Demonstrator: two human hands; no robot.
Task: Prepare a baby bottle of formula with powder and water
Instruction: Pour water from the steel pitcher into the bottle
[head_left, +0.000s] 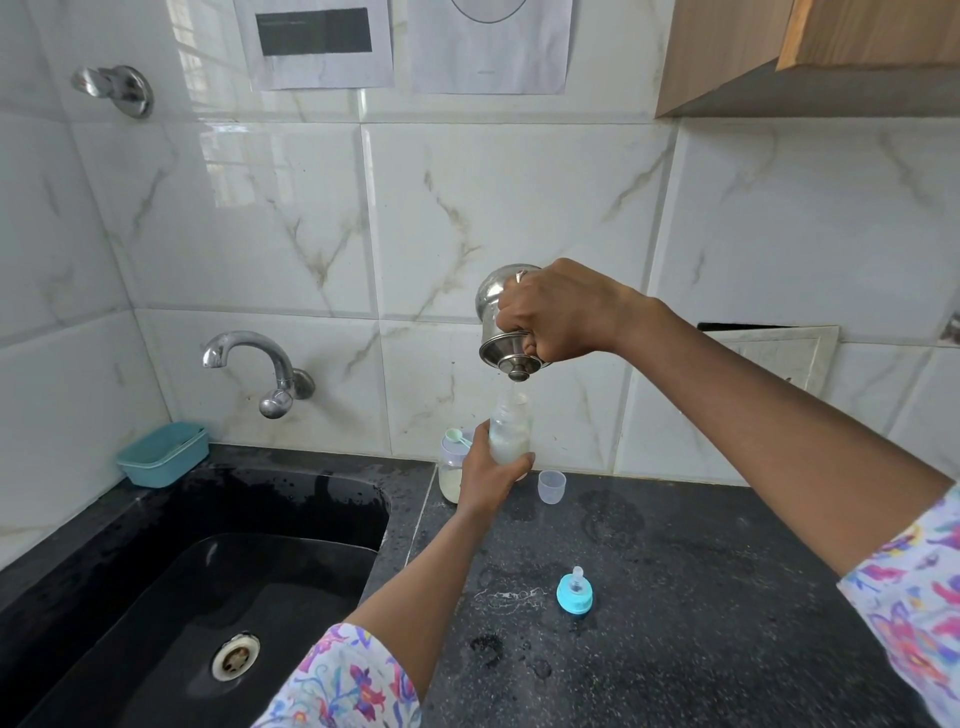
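Centre frame: right hand (561, 312) grips the steel pot (491, 299) tipped right over the bottle (511, 423), left hand (491, 478) wrapped round it, probably for steadying.

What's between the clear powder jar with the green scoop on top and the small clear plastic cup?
Head view: the left hand gripping the clear baby bottle, partly filled with milky liquid.
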